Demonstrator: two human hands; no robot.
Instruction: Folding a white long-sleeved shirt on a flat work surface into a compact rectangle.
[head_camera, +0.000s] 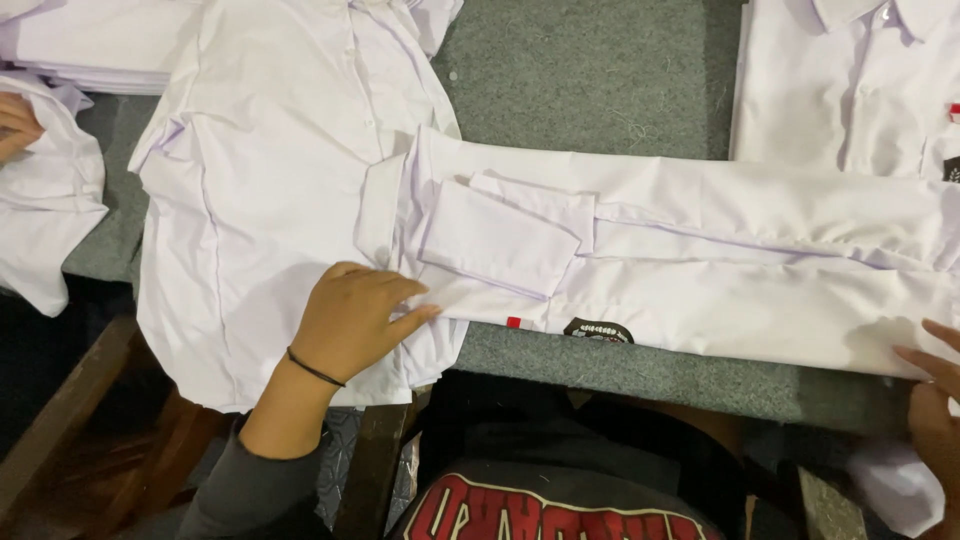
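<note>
A white shirt, folded lengthwise with its sleeves laid in, stretches across the grey felt table. A small dark badge and a red tag show at its near edge. My left hand, with a black band on the wrist, lies flat with fingers spread on the shirt's collar end. That end overlaps another white shirt. My right hand touches the folded shirt's far right end at the table's near edge, fingers extended.
A stack of folded white shirts lies at the top left. Another white shirt lies at the top right. Another person's hand rests on white cloth at the left edge. A wooden frame stands below the table's left side.
</note>
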